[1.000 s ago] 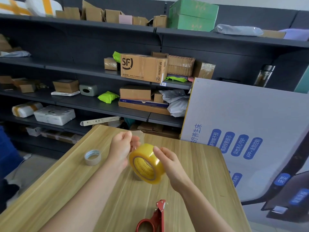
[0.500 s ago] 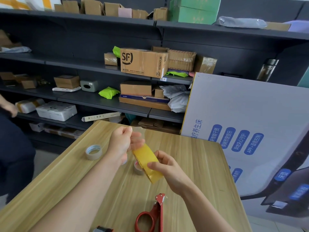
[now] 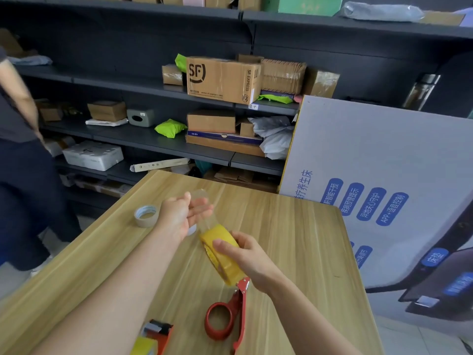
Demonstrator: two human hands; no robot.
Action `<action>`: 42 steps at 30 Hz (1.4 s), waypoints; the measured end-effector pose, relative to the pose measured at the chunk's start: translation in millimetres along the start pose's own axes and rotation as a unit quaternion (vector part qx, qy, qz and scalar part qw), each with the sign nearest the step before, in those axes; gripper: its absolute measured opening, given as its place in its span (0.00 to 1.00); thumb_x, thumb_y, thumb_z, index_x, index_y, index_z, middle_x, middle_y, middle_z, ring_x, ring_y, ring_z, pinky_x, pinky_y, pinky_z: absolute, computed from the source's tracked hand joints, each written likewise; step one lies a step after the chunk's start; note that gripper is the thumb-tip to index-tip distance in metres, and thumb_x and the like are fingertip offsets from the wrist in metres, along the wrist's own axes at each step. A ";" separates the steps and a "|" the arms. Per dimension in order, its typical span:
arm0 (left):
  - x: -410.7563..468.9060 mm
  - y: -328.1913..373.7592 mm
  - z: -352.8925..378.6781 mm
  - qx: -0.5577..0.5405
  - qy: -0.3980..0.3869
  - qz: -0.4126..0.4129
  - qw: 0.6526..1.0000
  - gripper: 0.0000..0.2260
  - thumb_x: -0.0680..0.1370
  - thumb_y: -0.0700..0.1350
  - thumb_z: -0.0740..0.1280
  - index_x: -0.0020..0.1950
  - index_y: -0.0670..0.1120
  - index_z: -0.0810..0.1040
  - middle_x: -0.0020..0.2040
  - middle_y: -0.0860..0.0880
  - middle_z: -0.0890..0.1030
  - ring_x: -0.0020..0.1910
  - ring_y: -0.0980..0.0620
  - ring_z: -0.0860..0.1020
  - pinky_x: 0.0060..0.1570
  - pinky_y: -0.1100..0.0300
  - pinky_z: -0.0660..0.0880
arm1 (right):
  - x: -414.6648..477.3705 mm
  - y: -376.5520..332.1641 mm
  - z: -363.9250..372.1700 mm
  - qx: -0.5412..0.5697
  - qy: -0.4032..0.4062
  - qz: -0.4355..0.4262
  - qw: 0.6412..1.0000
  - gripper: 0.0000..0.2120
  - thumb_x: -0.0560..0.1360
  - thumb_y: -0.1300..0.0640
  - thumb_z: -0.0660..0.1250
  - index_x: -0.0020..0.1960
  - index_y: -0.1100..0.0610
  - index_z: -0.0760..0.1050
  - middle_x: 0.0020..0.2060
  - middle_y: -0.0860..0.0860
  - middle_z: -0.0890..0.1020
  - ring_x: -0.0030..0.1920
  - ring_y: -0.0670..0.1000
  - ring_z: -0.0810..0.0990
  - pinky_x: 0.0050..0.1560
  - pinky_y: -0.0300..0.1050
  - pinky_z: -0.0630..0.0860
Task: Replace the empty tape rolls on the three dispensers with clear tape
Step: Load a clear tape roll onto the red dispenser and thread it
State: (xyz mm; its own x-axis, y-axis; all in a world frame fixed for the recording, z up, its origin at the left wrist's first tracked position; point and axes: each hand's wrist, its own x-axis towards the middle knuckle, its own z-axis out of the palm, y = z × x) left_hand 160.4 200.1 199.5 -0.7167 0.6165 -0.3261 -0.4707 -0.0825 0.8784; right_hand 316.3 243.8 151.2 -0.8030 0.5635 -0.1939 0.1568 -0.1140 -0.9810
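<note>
We hold the tape roll point(image 3: 217, 234) over the middle of the surface point(image 3: 294, 239), with our right hand point(image 3: 245, 257) wrapped around its rim. Our left hand point(image 3: 184, 216) is just beyond it and pinches the free end of the tape strip point(image 3: 207, 222) between thumb and fingers. The strip is drawn out between the two hands.

The red dispenser point(image 3: 240, 298) lies on the near part of the surface, just under the roll, and its ring looks empty. A second dispenser point(image 3: 156, 331) sits at the near edge and seems to carry a roll. An empty core point(image 3: 146, 216) stands to the left.

The main risk, as we judge it, is the loose strip:
- **Folding:** if we let it go slack, it could fold onto itself or stick to our fingers, and then we would have to find the end again.
- **Sticking:** if it sags as we lower the roll, it could stick to the surface.
- **Wrong way round:** if we seat the roll the wrong way, the sticky side would face the wrong direction for the blade.

A person standing at the far left could bump the surface.
</note>
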 end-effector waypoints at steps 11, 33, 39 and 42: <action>56.7 -45.3 -50.2 0.080 -0.002 -0.143 0.986 0.10 0.82 0.43 0.60 0.41 0.44 0.71 0.36 0.47 0.74 0.31 0.52 0.71 0.27 0.61 0.71 | 2.8 28.5 18.5 -0.042 0.084 0.064 0.994 0.12 0.76 0.55 0.69 0.55 0.63 0.77 0.36 0.52 0.80 0.28 0.41 0.79 0.30 0.34 0.74; 55.3 -122.4 -98.8 0.273 -0.232 -0.342 0.868 0.21 0.69 0.63 0.71 0.44 0.45 0.77 0.34 0.47 0.77 0.31 0.49 0.75 0.29 0.60 0.69 | 19.3 79.8 66.4 -0.155 0.223 0.167 0.948 0.05 0.74 0.57 0.65 0.46 0.59 0.75 0.34 0.48 0.75 0.32 0.45 0.74 0.30 0.33 0.69; 47.7 -144.9 -98.6 0.267 -0.218 -0.307 0.887 0.09 0.71 0.46 0.74 0.46 0.43 0.80 0.38 0.44 0.83 0.37 0.46 0.81 0.35 0.56 0.78 | 23.5 109.9 75.7 -0.347 0.169 0.151 0.910 0.12 0.75 0.51 0.66 0.56 0.56 0.75 0.41 0.46 0.76 0.42 0.48 0.75 0.35 0.38 0.66; 49.7 -152.5 -102.5 0.267 -0.210 -0.299 0.892 0.06 0.72 0.42 0.73 0.47 0.43 0.81 0.38 0.43 0.84 0.37 0.45 0.82 0.35 0.53 0.80 | 17.2 120.8 70.3 -0.307 0.157 0.135 0.929 0.09 0.75 0.51 0.67 0.53 0.52 0.77 0.36 0.43 0.76 0.36 0.40 0.74 0.34 0.31 0.68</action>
State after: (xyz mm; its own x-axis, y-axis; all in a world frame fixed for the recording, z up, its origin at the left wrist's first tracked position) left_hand 143.8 163.1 13.4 -0.1103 0.6738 -0.7306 -0.3116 0.6746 0.6692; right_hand 281.0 182.1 29.6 -0.4937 0.8046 -0.3299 0.7043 0.1474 -0.6944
